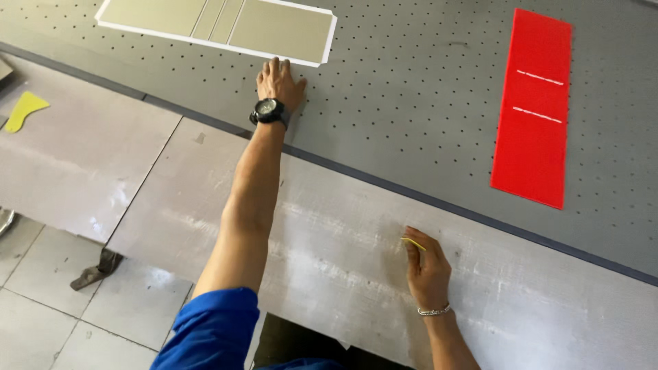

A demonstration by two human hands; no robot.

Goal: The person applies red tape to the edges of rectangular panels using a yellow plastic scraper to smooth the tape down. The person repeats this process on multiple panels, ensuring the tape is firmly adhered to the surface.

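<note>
Grey perforated table (411, 103) over tiled floor (55, 274)

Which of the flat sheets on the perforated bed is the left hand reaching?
The beige sheet with the white border: the left hand lies just below it. The red sheet lies far right, untouched.

open bed between beige sheet (219, 24), red panel (533, 109)

Beige cut sheet (226, 24), white border, flat on perforated bed, far left.
</note>
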